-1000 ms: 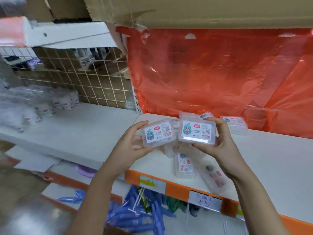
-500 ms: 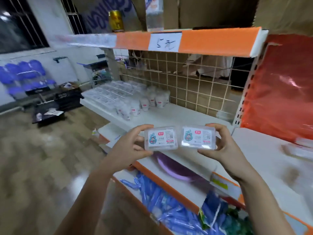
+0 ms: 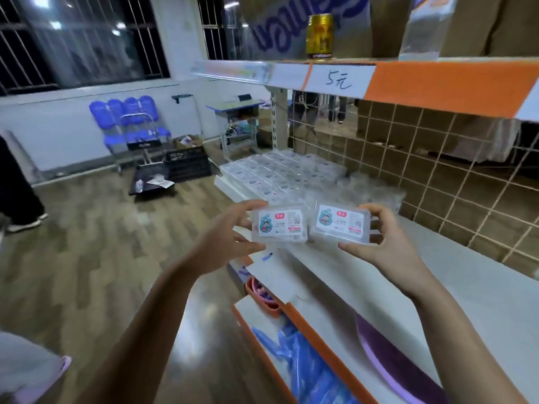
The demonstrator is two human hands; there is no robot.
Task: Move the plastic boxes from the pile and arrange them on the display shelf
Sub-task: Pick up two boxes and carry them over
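Head view: left hand grips left box at its left end, fingertips curled over the top edge, thumb under the bottom edge. Right hand grips right box at its right end the same way, thumb under the near bottom edge. Both boxes are clear hard plastic, flat rectangles with rounded corners, each with a white paper label showing a blue cartoon figure, a red logo, a QR code and a barcode. The boxes sit side by side, nearly touching, label faces toward the camera, held in the air above the near left part of the shelf.

Shelf is a smooth white board with an orange front strip; behind it, a white wire grid over brown backing. At the far left end of the shelf, rows of boxes lie flat, clear and packed edge to edge; blur hides their labels. Upper shelf edge carries a white paper tag with handwritten "5元" on an orange strip. A gold metal can stands upright on top. Lower tiers hold a purple oval plate and blue plastic-wrapped items.

Far left: stacked blue plastic chairs against a white wall, black crate on a glossy wood-pattern floor.
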